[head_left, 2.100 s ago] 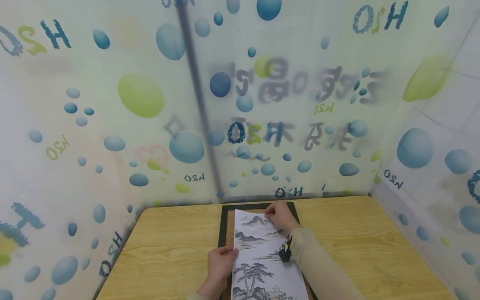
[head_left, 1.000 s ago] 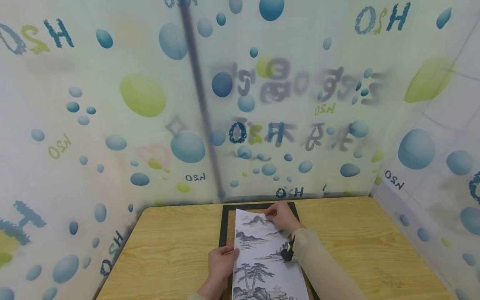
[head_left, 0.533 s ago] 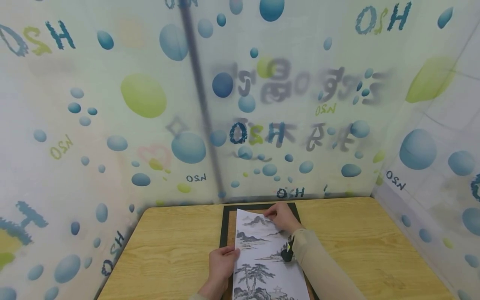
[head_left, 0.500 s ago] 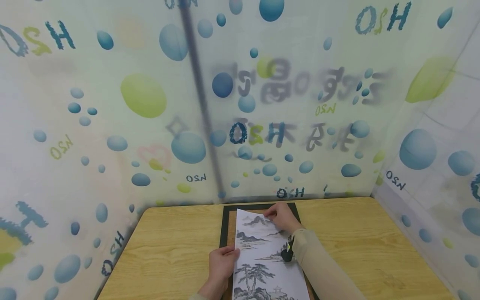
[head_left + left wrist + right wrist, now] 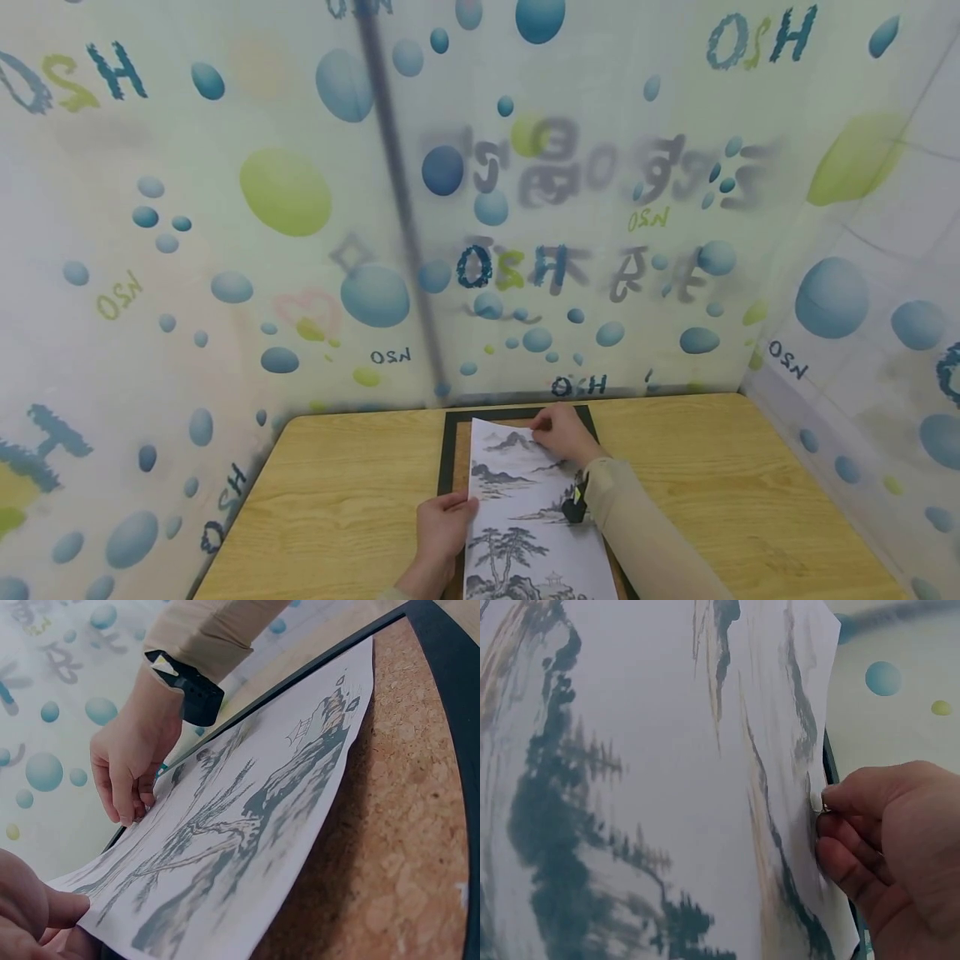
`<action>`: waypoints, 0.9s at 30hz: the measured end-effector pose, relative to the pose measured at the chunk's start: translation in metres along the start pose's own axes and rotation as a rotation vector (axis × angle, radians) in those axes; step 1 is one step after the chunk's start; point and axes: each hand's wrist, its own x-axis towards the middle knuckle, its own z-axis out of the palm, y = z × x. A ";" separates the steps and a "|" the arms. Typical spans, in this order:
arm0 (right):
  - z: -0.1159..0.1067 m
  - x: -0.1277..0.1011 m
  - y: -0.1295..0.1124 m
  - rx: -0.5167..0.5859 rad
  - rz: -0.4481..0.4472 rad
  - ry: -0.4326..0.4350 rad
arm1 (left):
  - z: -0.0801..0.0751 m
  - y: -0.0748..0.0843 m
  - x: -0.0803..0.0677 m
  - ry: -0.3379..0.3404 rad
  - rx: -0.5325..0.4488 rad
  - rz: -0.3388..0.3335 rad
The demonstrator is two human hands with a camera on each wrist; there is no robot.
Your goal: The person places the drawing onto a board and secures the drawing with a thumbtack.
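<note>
The ink-landscape print lies lengthwise on the cork board at the table's near edge — right hand curled, pinching something small at its far right corner, left hand gripping its left edge.

walls: translucent bubble-print sheeting | furniture: light wooden table | light: soft, diffuse

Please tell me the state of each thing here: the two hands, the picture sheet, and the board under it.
Left hand: holds the print's left edge.
Right hand: fingers curled, pinching something small and white at the print's far right edge.
Ink landscape print: on the board, left edge lifted.
Cork board: flat on the wooden table, partly covered.
</note>
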 end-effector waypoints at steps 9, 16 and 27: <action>-0.003 0.001 0.001 0.036 0.058 -0.020 | 0.001 -0.002 0.002 0.005 0.005 -0.001; -0.017 -0.006 -0.004 0.037 0.046 -0.129 | 0.001 0.000 -0.001 0.009 0.003 -0.001; -0.018 -0.009 -0.005 -0.029 -0.009 -0.217 | -0.001 0.001 -0.003 -0.002 -0.007 -0.009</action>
